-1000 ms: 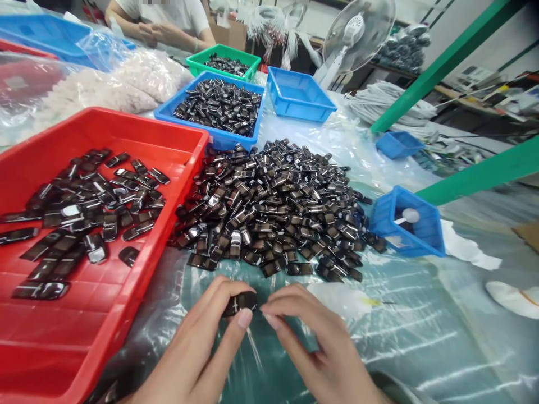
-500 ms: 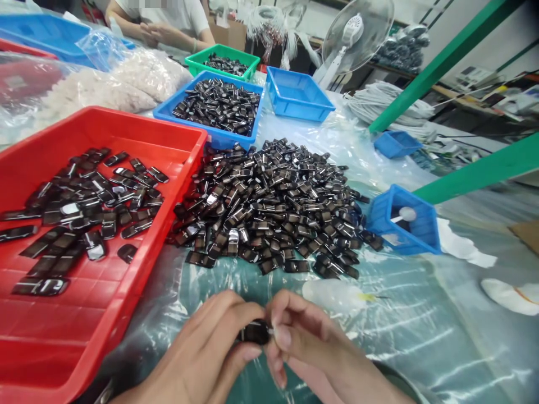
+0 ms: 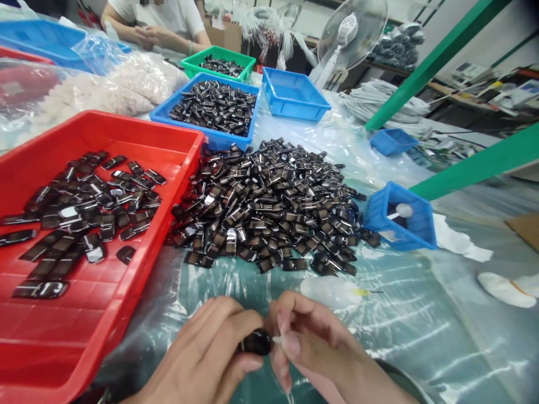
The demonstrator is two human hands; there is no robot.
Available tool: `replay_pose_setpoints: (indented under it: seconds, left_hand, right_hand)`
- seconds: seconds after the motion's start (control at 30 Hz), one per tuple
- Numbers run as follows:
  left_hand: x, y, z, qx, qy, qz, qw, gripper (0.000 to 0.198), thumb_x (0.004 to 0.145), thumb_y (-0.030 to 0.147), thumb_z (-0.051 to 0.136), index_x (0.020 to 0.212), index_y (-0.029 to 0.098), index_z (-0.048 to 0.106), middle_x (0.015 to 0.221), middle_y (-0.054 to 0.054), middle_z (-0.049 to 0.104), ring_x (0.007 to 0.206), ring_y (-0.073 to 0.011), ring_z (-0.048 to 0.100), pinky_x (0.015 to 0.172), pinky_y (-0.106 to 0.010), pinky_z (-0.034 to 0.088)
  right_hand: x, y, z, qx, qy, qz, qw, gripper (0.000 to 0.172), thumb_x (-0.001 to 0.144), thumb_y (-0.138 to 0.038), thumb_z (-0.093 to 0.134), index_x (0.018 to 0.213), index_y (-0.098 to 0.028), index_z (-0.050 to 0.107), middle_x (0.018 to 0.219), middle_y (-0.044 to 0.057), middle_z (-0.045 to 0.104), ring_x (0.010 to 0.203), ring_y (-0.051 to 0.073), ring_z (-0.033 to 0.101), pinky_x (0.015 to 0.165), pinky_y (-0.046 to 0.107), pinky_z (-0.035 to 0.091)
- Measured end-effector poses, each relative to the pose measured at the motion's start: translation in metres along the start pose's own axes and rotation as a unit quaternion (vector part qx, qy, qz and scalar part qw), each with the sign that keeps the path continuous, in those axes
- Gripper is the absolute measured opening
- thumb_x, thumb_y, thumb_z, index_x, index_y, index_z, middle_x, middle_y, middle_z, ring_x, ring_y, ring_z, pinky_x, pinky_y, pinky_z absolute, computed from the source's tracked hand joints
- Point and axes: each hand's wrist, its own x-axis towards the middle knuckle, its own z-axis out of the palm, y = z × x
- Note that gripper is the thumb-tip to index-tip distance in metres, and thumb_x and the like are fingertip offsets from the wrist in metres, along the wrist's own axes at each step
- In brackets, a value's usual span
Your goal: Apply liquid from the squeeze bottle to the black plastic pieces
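Between the thumb and fingers of my left hand (image 3: 210,342) is a glossy dark plastic piece (image 3: 256,341), its rounded end pointing right. My right hand (image 3: 311,342) pinches a small white tip (image 3: 277,339), mostly covered by the fingers. A narrow gap separates this tip from the dark piece. Just beyond both hands lies a large pile of similar dark pieces (image 3: 273,207). A whitish, translucent bottle (image 3: 330,290) with a yellow part and thin needle-like tip lies past my right hand.
On the left is a red tray (image 3: 84,320) with dark pieces. Behind the pile stand a filled blue bin (image 3: 164,119), a green bin (image 3: 185,63) and another blue bin (image 3: 298,106). A small blue box (image 3: 415,227) and green bars (image 3: 475,163) are right. A person (image 3: 155,28) sits opposite.
The white tip in my right hand has drawn slightly right, away from the dark piece. The whole view has shifted a little.
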Motion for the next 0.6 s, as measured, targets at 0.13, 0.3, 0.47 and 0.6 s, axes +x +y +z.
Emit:
replay_pose_setpoints:
  seconds: [0.13, 0.3, 0.47, 0.6]
  left_hand:
    - [0.003, 0.002, 0.000, 0.025, 0.003, 0.013, 1.000, 0.029, 0.104, 0.034, 0.025, 0.106, 0.019, 0.050, 0.079, -0.001, 0.063, 0.069, -0.0120, 0.063, 0.064, -0.019, 0.054]
    - [0.004, -0.003, 0.007, 0.038, 0.045, 0.055, 0.997, 0.030, 0.104, 0.033, 0.024, 0.106, 0.019, 0.050, 0.075, 0.000, 0.062, 0.061, -0.0123, 0.061, 0.056, -0.019, 0.052]
    - [-0.005, 0.002, 0.006, 0.083, 0.005, 0.060, 0.995, 0.029, 0.104, 0.029, 0.026, 0.113, 0.016, 0.050, 0.080, -0.002, 0.063, 0.068, -0.0143, 0.061, 0.061, -0.024, 0.051]
    - [-0.015, 0.001, -0.007, 0.206, 0.087, 0.035, 0.974, 0.028, 0.102, 0.021, 0.037, 0.127, 0.020, 0.052, 0.098, -0.005, 0.064, 0.090, -0.0205, 0.063, 0.077, -0.032, 0.050]
  right_hand:
    - [-0.002, -0.001, 0.001, -0.016, 0.006, 0.024, 1.000, 0.017, 0.081, -0.023, 0.075, 0.079, -0.015, 0.060, 0.064, -0.005, 0.060, 0.059, 0.005, 0.058, 0.059, 0.016, 0.047]
    - [0.001, 0.003, -0.002, -0.023, 0.004, 0.023, 0.999, 0.017, 0.082, -0.022, 0.074, 0.082, -0.016, 0.058, 0.065, -0.005, 0.059, 0.058, 0.005, 0.058, 0.061, 0.018, 0.049]
    - [0.005, 0.013, -0.009, -0.002, -0.045, 0.048, 0.998, 0.024, 0.081, -0.029, 0.075, 0.086, -0.019, 0.054, 0.060, -0.006, 0.060, 0.057, 0.007, 0.060, 0.063, 0.022, 0.050]
    - [-0.003, 0.010, -0.004, -0.123, -0.030, 0.020, 0.992, 0.027, 0.081, -0.039, 0.072, 0.084, -0.018, 0.056, 0.065, -0.005, 0.058, 0.058, 0.006, 0.055, 0.061, 0.020, 0.042]
